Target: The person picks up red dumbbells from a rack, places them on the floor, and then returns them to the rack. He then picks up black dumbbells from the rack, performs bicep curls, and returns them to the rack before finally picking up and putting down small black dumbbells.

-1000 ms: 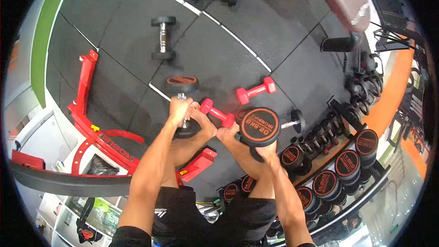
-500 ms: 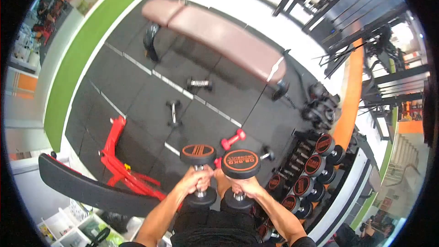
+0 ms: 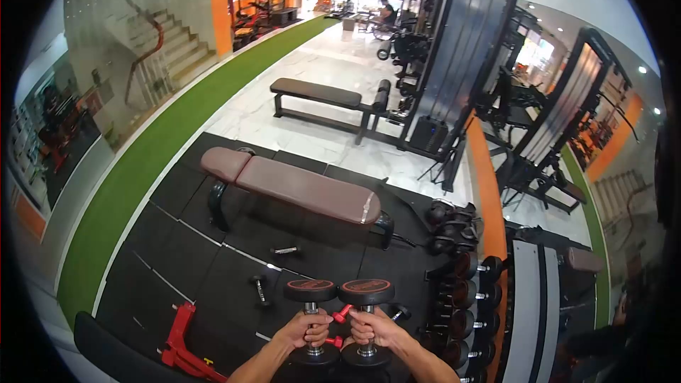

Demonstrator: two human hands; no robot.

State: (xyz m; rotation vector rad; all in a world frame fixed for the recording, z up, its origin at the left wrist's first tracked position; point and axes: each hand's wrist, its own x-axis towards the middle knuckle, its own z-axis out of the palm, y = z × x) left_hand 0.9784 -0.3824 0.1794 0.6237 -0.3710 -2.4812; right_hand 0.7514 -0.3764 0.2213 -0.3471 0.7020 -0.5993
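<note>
Black, round-headed dumbbells [image 3: 310, 289], likely heavy, stood upright this side of the brown padded bench [image 3: 306, 188]; left hand [image 3: 303, 329] and right hand [image 3: 377, 329] clenched their chrome handles [image 3: 311, 308], apparently midway, the surest hold.

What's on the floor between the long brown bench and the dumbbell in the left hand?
In the head view, a shiny-handled dumbbell lies on the black mat between the brown bench and the held dumbbell in the left hand.

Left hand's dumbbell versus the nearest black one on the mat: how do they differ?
The held dumbbell is upright in the left hand; the loose dumbbell lies flat. The held dumbbell shows orange markings on its upper head; the loose dumbbell shows none. Both have black heads and silvery handles.
</note>
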